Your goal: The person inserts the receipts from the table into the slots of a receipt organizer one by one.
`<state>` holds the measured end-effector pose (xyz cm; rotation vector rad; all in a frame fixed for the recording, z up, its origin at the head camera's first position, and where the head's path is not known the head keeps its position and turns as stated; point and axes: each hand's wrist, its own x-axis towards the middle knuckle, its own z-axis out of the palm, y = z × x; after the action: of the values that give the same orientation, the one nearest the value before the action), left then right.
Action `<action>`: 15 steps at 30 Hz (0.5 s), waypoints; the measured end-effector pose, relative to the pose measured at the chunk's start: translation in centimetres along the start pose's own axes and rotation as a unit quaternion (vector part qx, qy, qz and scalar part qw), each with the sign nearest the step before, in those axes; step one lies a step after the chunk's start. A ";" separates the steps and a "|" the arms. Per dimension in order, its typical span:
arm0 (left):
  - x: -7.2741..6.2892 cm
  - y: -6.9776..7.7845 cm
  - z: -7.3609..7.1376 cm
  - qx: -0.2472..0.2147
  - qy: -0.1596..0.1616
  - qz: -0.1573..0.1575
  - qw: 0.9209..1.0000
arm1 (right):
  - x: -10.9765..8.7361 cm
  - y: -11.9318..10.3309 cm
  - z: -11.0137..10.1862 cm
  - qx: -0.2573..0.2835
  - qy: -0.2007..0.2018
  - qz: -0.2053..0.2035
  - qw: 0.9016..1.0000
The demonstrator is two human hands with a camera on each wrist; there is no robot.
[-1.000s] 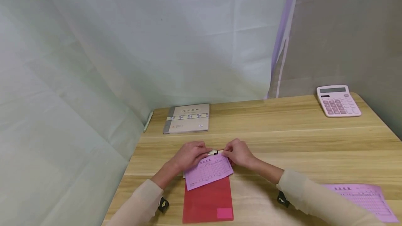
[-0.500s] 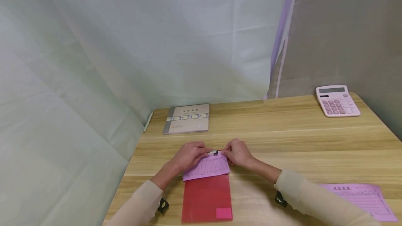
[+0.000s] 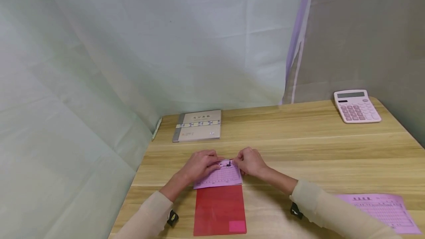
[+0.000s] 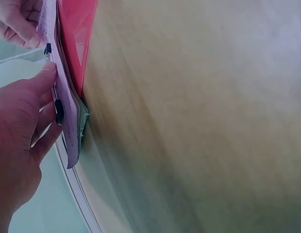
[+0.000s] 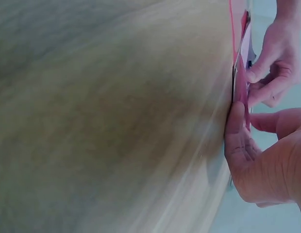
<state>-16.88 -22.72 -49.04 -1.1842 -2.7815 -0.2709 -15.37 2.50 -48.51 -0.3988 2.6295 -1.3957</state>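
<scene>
A red clip folder (image 3: 220,209) lies on the table with a pink printed form (image 3: 221,176) across its upper part. At its top is a metal clip with black ends (image 3: 228,165), which now overlaps the form's upper edge. My left hand (image 3: 200,165) grips this clip; the left wrist view shows the left thumb (image 4: 46,75) on its bar and fingers curled below. My right hand (image 3: 250,162) pinches the upper right edge of the stack, between thumb and fingers in the right wrist view. Other sheets (image 4: 83,121) sit under the form.
A second pink form (image 3: 382,209) lies at the right, partly under the right sleeve. A banded notebook (image 3: 199,130) and a pen (image 3: 157,128) are at the back left. A pink calculator (image 3: 356,106) stands at the back right, near the curtain (image 3: 206,40).
The pink form has turned from a tilt and slid up and left, squarer to the folder. The clip has come down over its top edge. Both hands have hardly moved.
</scene>
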 end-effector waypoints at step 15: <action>0.0 0.3 -0.1 0.015 -0.008 -0.005 1.000 | 0.2 -0.1 -0.3 0.012 -0.014 0.017 1.000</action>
<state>-16.66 -22.59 -48.94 -1.1724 -2.7959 -0.2191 -15.64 2.62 -48.20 -0.3645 2.5832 -1.3994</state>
